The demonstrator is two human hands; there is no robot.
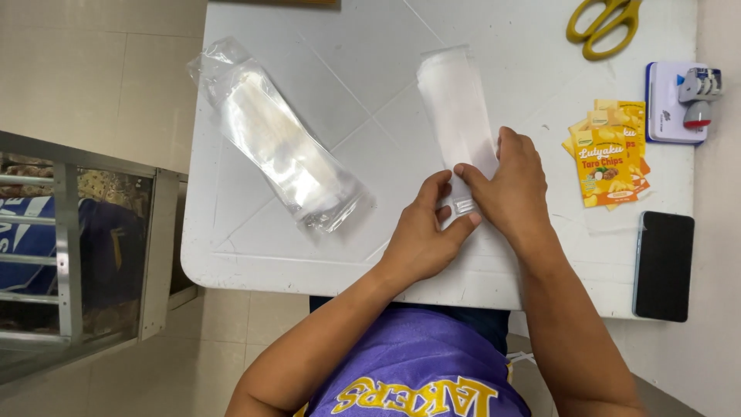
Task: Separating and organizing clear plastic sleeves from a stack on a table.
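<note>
A long clear plastic pouch (454, 100) lies on the white table (309, 255), running away from me. My left hand (423, 232) pinches its near end between thumb and fingers. Beside it, my right hand (511, 189) presses down on the same end, fingertips on the plastic. To the left lies a larger clear bag (274, 139) packed with more pouches, placed diagonally.
A small stack of yellow and orange labels (610, 154) sits right of my hands. Yellow-handled scissors (606, 25) lie at the far edge. A stamp on a blue-rimmed ink pad (679, 100) and a black phone (664, 266) are at the right. A metal rack (69, 255) stands left of the table.
</note>
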